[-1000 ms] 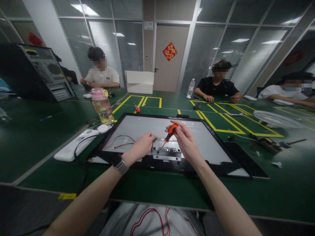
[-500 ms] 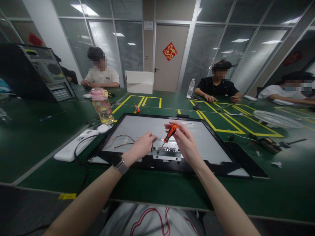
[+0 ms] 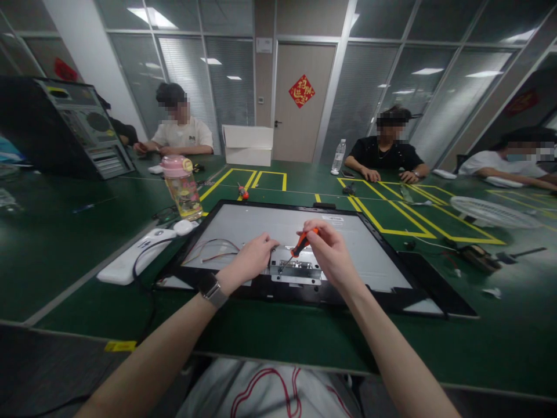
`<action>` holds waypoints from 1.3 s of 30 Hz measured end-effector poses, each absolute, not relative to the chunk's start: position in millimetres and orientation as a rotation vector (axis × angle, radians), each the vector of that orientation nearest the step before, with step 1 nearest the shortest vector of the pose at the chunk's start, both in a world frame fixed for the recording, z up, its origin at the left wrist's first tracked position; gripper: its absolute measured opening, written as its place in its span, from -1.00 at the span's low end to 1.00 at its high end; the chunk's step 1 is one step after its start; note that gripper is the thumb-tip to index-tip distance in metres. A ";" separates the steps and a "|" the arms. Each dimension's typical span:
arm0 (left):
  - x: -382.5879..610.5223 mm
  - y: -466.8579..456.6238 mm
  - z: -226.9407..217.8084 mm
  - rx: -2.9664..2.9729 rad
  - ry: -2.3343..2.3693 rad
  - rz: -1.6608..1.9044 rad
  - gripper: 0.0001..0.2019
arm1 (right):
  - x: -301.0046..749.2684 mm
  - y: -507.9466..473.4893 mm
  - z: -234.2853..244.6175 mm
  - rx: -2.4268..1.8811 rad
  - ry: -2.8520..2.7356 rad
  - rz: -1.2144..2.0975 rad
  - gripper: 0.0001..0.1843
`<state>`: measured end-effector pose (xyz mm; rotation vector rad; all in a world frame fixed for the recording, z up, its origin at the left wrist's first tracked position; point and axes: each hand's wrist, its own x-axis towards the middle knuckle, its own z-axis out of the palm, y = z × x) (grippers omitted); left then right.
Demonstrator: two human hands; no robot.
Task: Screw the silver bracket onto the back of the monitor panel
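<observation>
My right hand [image 3: 329, 247] is closed around the orange and black handle of a screwdriver [image 3: 300, 242]. Its thin shaft slants down to the left, the tip at the left part of a silver metal bracket [image 3: 300, 278]. That bracket lies at the near edge of a flat display panel [image 3: 365, 255] with a grey back and black frame. With fingers bent, my left hand [image 3: 253, 255] grips the bracket's left end; its fingertips are partly hidden. Thin wires [image 3: 213, 247] lie on the panel left of that hand.
Left of the panel are a white power strip [image 3: 130, 255] with a black cable and a pink-lidded bottle [image 3: 181, 186]. Another screwdriver [image 3: 242, 193] lies beyond the panel. A computer case [image 3: 73, 128] stands at far left. Several people sit across the green table [image 3: 243, 331].
My right hand has turned, its fingers curling further over the screwdriver handle. The tip stays at the bracket, and my left hand holds still. Across the table, a person's hand has lowered.
</observation>
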<state>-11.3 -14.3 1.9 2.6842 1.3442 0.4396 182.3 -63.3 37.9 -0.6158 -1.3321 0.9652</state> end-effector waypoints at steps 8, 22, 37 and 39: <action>-11.6 -15.8 4.9 2.665 1.350 0.436 -0.61 | 178.6 -64.4 41.4 -0.542 -1.254 1.066 -0.78; -11.7 -16.3 4.4 2.676 1.331 0.453 -0.61 | 185.3 -65.9 41.7 -0.765 -1.527 0.777 -0.66; -11.9 -16.5 6.4 2.649 1.336 0.425 -0.61 | 219.6 -54.0 53.4 -0.844 -1.095 0.297 -0.47; -12.6 -17.0 7.4 2.632 1.344 0.409 -0.59 | 238.3 -50.7 54.0 -1.000 -1.069 0.053 -0.43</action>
